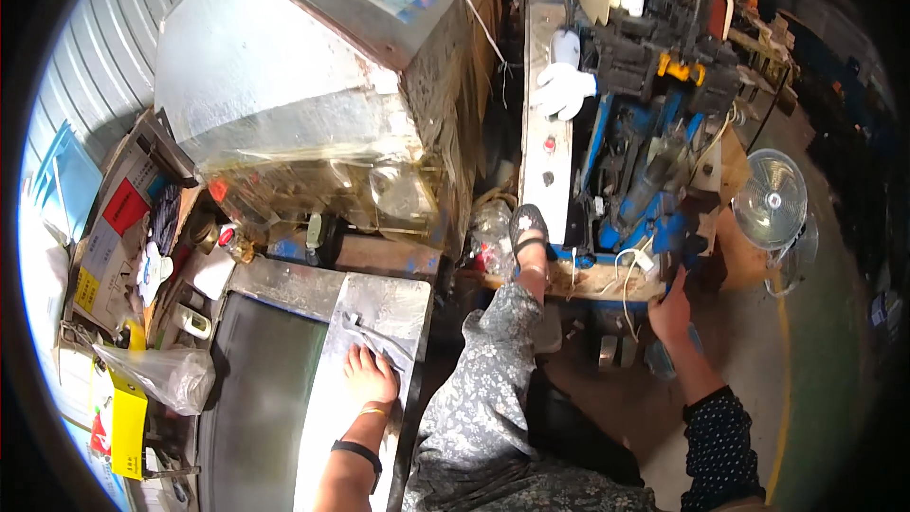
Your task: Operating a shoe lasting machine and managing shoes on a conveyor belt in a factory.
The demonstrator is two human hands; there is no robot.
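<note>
My left hand (370, 376) lies flat, fingers stretched out, on the pale metal edge (327, 408) beside a dark conveyor belt (261, 389). Its fingertips touch a crumpled grey piece (377, 334) that looks like a cloth or glove. On the right, my right hand (671, 311) is closed at the near corner of a workbench, against a dark blue part (690, 251); what its fingers grip, if anything, is hidden. My foot in a black shoe (528, 226) rests up near the bench's near end.
A large metal hood (284, 66) stands ahead on the left, with plastic sheeting below. White gloves (563, 90) lie on the long bench beside black and blue machinery (654, 152). A standing fan (770, 199) is at right. A plastic bag (166, 374) and yellow box (128, 427) sit far left.
</note>
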